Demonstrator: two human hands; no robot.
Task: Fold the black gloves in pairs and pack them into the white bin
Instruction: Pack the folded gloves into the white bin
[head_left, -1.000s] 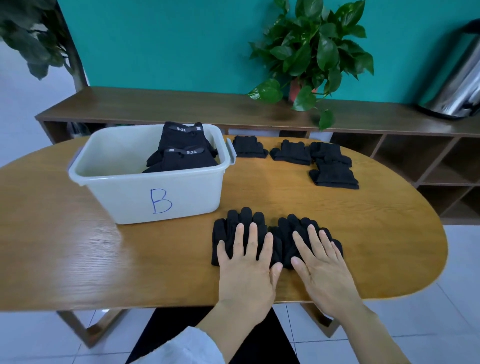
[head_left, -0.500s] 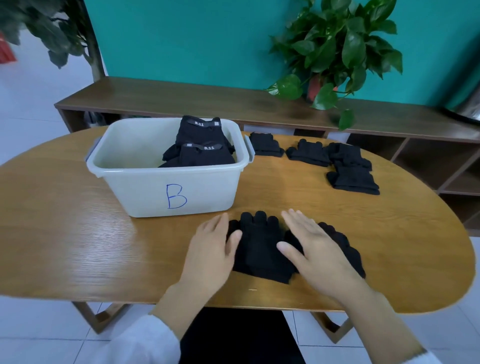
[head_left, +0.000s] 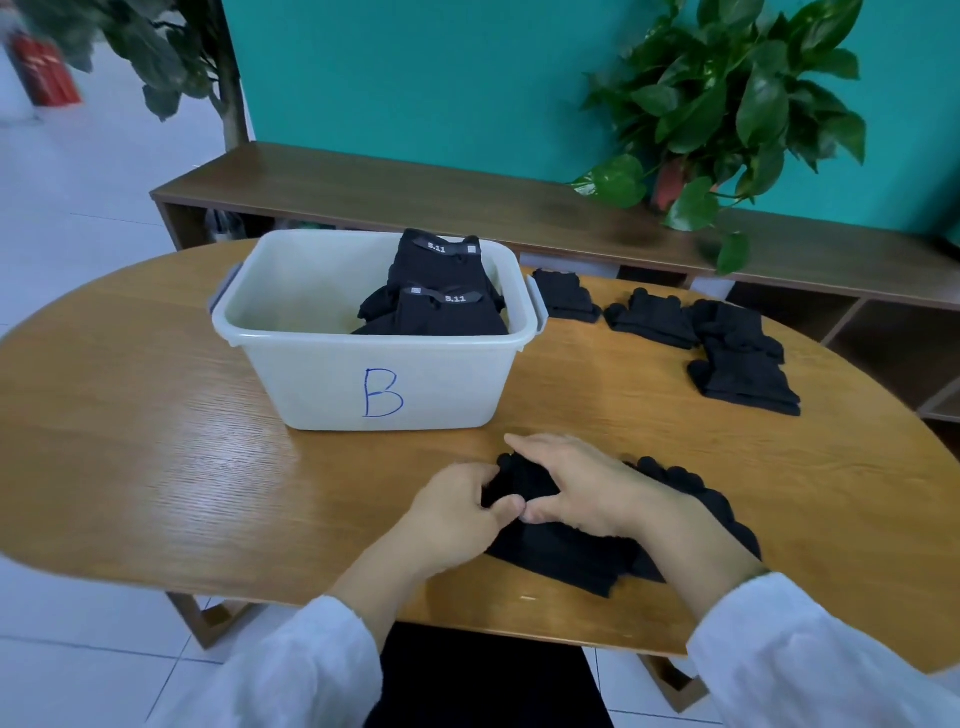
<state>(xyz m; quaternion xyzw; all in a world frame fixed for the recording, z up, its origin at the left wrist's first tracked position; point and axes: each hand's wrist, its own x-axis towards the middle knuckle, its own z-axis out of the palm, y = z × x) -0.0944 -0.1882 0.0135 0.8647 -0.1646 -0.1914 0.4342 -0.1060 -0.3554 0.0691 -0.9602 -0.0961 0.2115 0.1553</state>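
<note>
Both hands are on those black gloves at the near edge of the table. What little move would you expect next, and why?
Probably folding the pair over. The left hand pinches the near black knit gloves, lifting the left edge, while the right hand presses them flat on the oval wooden table. They still lie unfolded, unlike the folded pairs in the white plastic bin.

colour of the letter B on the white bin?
Blue, hand-drawn on the near wall of the white plastic bin; clearest in the head view.
</note>
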